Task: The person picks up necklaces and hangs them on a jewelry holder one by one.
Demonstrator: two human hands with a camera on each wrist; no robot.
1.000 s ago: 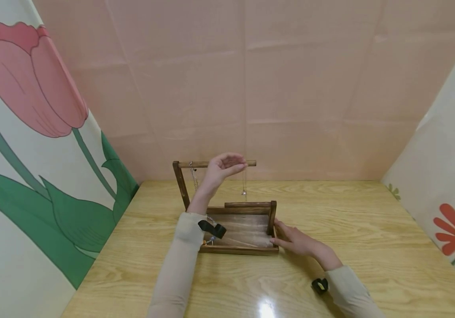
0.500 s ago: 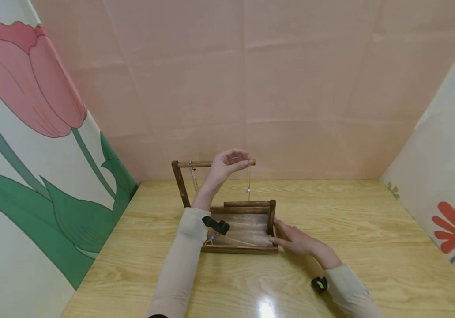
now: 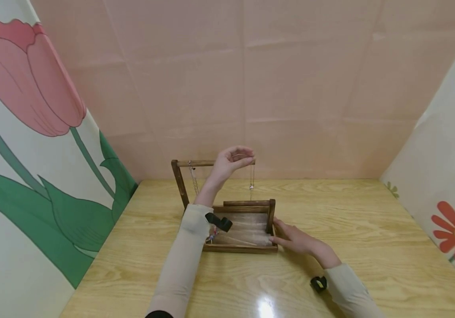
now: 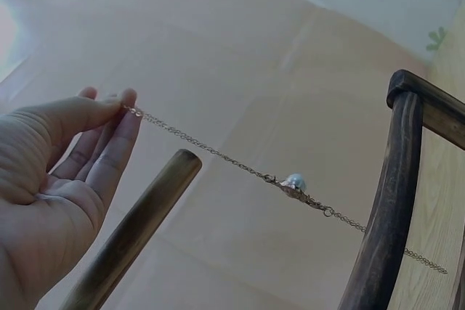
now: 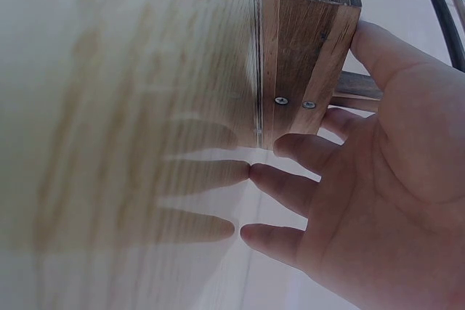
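Note:
My left hand [image 3: 230, 164] is raised at the free end of the stand's upper bar. Its thumb and fingertips pinch a fine chain with a pearl charm [image 4: 294, 184], which hangs past the bar tip. In the left wrist view the chain slants in front of the bar end [image 4: 190, 159], and its tail passes behind a dark post. My right hand [image 3: 296, 239] rests against the right end of the wooden jewelry stand [image 3: 240, 249], its fingers lightly bent. In the right wrist view the thumb lies along the screwed end wall [image 5: 298, 63], with fingertips near the tabletop.
Other chains [image 3: 193, 177] hang near the left post of the upper bar. Colored beaded jewelry [image 3: 212, 236] lies in the tray, partly behind my left sleeve. A shorter lower bar [image 3: 247, 203] crosses above the tray's back. A pink backdrop [image 3: 310, 88] rises behind the table.
My left hand has shifted right and slightly up along the upper bar, bringing the hanging chain out to the bar's tip. The right hand keeps its place at the stand's end.

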